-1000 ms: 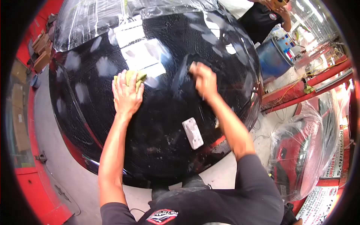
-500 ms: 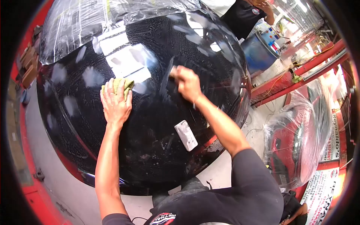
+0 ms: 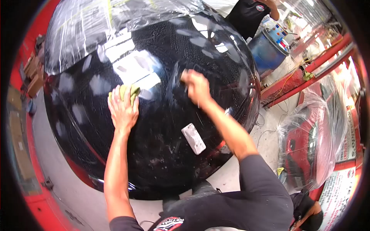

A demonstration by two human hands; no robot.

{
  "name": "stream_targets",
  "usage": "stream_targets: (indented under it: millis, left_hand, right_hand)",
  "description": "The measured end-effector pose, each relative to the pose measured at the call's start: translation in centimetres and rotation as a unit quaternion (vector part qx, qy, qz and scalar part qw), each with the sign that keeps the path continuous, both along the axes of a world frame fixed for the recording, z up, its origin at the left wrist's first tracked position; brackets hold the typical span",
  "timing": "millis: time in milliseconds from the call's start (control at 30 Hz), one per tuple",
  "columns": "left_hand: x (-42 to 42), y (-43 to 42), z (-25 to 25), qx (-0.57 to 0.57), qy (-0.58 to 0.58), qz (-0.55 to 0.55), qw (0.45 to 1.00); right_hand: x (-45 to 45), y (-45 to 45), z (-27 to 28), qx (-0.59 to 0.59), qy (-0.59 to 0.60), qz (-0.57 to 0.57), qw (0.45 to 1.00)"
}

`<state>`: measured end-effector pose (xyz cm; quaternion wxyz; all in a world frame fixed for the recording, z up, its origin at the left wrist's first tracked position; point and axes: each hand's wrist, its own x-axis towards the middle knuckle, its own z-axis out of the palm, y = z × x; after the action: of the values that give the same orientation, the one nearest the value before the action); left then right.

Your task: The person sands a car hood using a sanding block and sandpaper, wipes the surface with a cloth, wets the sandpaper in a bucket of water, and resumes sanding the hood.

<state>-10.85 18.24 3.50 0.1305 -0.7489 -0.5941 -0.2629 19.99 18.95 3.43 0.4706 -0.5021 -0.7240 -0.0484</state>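
Note:
A glossy black car hood (image 3: 154, 127) with whitish smears and wet-looking streaks spreads below me. My left hand (image 3: 124, 111) presses a yellow-green cloth (image 3: 134, 91) onto it, fingers over the cloth. To the right, my right hand (image 3: 197, 86) is closed around a small tan piece (image 3: 184, 76), its edge against the hood beside a greyish smear. The piece is mostly hidden by my fingers. A pale, speckled rectangular block (image 3: 194, 138) lies on the hood below my right hand, touched by neither hand.
Clear plastic sheeting (image 3: 81, 30) covers the far part of the car. A person in a black shirt (image 3: 246, 17) stands at the upper right near a blue barrel (image 3: 266, 52). Red metal beams (image 3: 285, 90) and a plastic-wrapped red car part (image 3: 304, 142) are on the right.
The camera view has shifted. My right hand has moved slightly down and nearer my body along the smear, still holding the tan piece. My left hand stays on the cloth.

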Motion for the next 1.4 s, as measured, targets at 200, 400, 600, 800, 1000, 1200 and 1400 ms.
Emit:
stream_targets:
  millis: [200, 400, 600, 800, 1000, 1200, 1400]
  left_hand:
    - [0.1, 0.2, 0.0, 0.001, 0.009, 0.01, 1.0]
    - [-0.1, 0.9, -0.2, 0.002, 0.008, -0.002, 1.0]
    - [0.0, 0.0, -0.1, 0.008, -0.006, -0.004, 1.0]
    - [-0.2, 0.1, -0.1, 0.016, 0.006, -0.012, 1.0]
    - [-0.3, -0.1, 0.2, 0.001, -0.01, -0.013, 1.0]
    - [-0.1, 0.2, 0.2, -0.014, -0.01, -0.007, 1.0]
    - [0.0, 0.2, 0.2, -0.023, -0.016, 0.0, 1.0]
  right_hand:
    - [4.1, 5.5, 0.8, -0.087, -0.03, -0.08, 0.992]
    - [-3.5, -1.9, -0.4, -0.015, -0.02, 0.06, 0.998]
    - [-1.7, 7.3, 0.4, -0.006, 0.007, -0.011, 1.0]
    - [-3.8, -1.8, 0.2, -0.023, -0.025, 0.072, 0.997]
    - [-2.1, 4.2, 1.4, -0.095, 0.037, 0.032, 0.994]
    - [-0.1, 4.5, 0.1, -0.061, 0.049, 0.04, 0.996]
    - [-1.8, -3.5, -1.5, -0.017, -0.008, 0.042, 0.999]
